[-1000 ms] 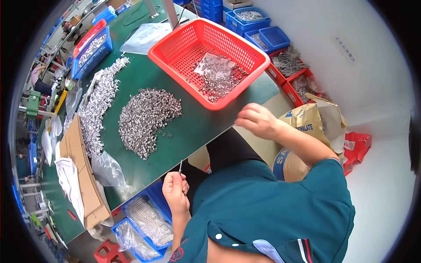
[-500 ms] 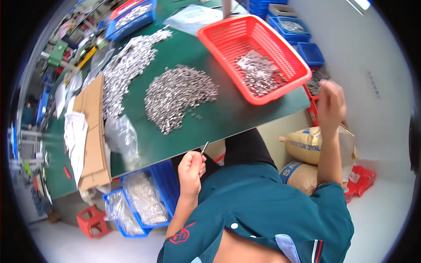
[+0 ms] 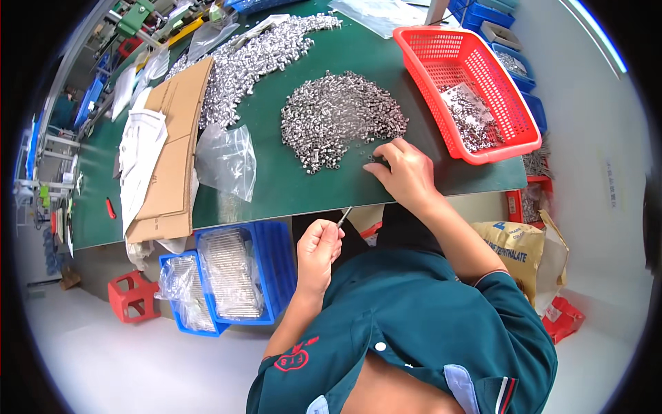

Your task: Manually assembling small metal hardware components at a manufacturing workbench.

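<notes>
My right hand (image 3: pixel 407 172) rests fingers-down at the near edge of the heap of small silver metal sleeves (image 3: pixel 341 117) on the green table (image 3: pixel 289 186), seemingly picking one. My left hand (image 3: pixel 317 250) is fisted around a thin metal pin (image 3: pixel 344 217). Next, I judge, a sleeve must meet that pin.

We see a green worktable (image 3: pixel 289 186) | pale grey floor (image 3: pixel 103 359) | white wall (image 3: pixel 586 103) | a red stool (image 3: pixel 131 297) below.
</notes>
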Demonstrator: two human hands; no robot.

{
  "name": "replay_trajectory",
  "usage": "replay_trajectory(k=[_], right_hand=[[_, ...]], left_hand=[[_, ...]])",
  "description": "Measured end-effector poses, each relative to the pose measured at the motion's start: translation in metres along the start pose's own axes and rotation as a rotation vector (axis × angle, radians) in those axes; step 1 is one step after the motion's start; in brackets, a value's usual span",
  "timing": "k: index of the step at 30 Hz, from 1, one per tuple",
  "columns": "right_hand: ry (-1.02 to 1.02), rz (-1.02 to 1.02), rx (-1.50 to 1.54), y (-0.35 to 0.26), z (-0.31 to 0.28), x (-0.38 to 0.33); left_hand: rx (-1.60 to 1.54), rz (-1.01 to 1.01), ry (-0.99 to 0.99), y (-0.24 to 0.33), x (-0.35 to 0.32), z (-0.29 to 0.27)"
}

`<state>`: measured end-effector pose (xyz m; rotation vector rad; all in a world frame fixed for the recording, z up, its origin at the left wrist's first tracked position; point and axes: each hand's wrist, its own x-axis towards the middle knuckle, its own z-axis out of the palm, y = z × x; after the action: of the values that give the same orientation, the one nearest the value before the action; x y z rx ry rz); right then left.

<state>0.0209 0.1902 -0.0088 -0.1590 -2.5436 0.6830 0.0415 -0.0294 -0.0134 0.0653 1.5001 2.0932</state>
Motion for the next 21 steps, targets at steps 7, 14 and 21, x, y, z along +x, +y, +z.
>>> replay_trajectory(k=[7,14,21], right_hand=[[0.019,-0.005,-0.071,-0.004,0.009,-0.001],[-0.357,0.387,0.788,-0.024,-0.01,-0.021],[-0.532,0.548,1.111,-0.033,-0.016,-0.024]], left_hand=[[-0.032,0.001,-0.048,-0.001,0.007,-0.007],[-0.031,0.009,-0.054,-0.004,0.013,-0.004],[0.046,0.024,-0.071,-0.004,0.011,-0.003]])
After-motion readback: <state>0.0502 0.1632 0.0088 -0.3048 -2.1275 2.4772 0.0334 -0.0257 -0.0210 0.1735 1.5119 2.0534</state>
